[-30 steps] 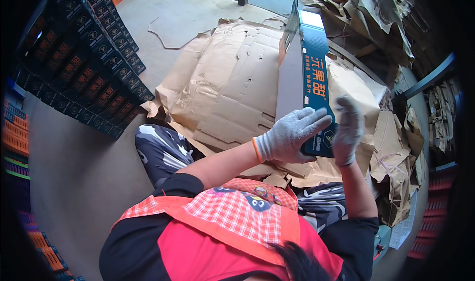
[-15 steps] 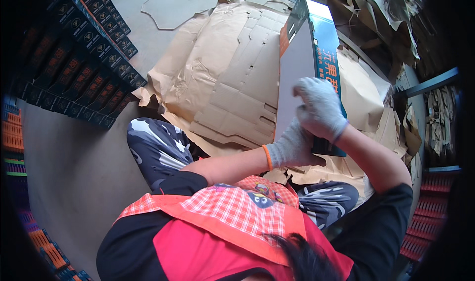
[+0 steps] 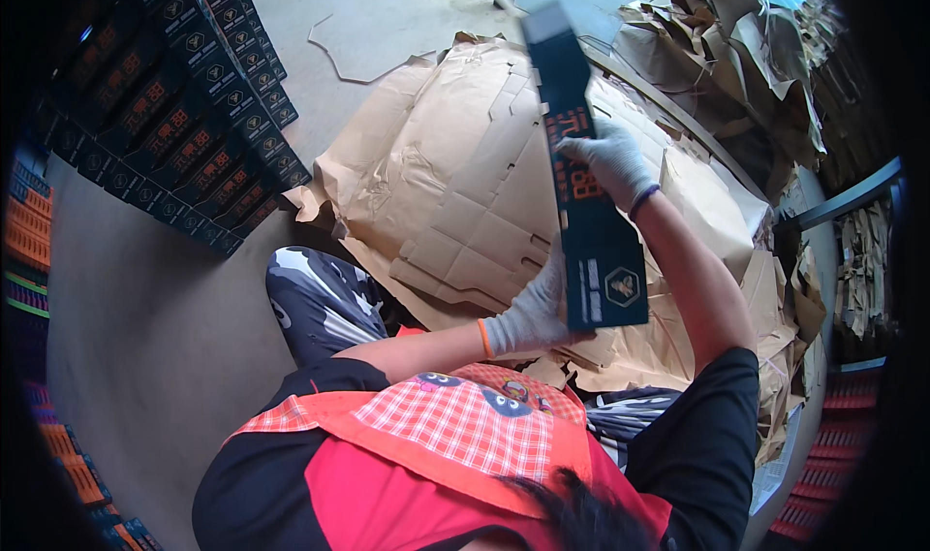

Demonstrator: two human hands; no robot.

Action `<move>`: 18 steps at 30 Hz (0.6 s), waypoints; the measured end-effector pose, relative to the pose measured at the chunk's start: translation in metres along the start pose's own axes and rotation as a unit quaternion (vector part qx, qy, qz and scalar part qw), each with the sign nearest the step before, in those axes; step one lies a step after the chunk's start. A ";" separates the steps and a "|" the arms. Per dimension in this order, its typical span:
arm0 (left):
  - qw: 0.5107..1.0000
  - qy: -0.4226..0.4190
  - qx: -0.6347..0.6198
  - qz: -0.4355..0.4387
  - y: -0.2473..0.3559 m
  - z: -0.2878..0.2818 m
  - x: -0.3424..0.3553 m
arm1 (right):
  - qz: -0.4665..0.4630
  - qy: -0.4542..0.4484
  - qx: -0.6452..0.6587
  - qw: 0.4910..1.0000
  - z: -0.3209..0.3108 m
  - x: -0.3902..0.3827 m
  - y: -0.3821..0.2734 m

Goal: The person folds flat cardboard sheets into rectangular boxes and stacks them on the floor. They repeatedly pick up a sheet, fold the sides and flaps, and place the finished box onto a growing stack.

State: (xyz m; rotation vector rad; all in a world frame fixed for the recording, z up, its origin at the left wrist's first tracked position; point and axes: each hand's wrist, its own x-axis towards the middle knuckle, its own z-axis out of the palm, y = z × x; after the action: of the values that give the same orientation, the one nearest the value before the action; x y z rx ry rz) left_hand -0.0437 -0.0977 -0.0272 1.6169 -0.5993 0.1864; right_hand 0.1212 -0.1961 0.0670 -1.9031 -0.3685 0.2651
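The long dark teal cardboard piece with orange print (image 3: 593,251) is raised above the right part of a low pile of flat brown cardboard sheets (image 3: 470,197), and its near end comes to the near right corner of this pile. The right hand in a grey glove (image 3: 608,163) seems to hold its right edge, with the fingers lying over the printed face. The left hand in a grey glove (image 3: 533,311) is at its near left side; its fingers are hidden behind, so I cannot tell how they close. The work looks partly done: many pieces of the same colour already stand in a tall stack (image 3: 189,134) beyond the pile's left edge, while the brown sheets lie unfolded. Brown wrapping paper (image 3: 387,154) spreads along the pile's left edge, on a smooth grey floor (image 3: 155,309). Crumpled brown paper (image 3: 697,62) is heaped beyond the far right corner; red crates (image 3: 841,440) stand farther right.
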 end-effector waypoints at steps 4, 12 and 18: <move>0.931 -0.314 0.061 -0.176 0.002 -0.023 -0.016 | -0.251 -0.061 -0.423 0.868 -0.011 0.000 0.060; 0.732 -0.089 0.648 0.189 -0.052 -0.197 0.020 | 0.071 -0.029 -0.672 0.737 -0.065 -0.059 0.218; 0.681 -0.511 0.496 0.170 -0.130 -0.195 0.001 | -0.101 -0.339 -0.572 0.740 -0.016 -0.178 0.179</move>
State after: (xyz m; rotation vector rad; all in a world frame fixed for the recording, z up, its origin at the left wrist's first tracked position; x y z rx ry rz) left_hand 0.0632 0.0928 -0.1112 2.6217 -1.9303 -0.2172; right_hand -0.0153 -0.3356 -0.0942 -2.8766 -1.5040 0.7021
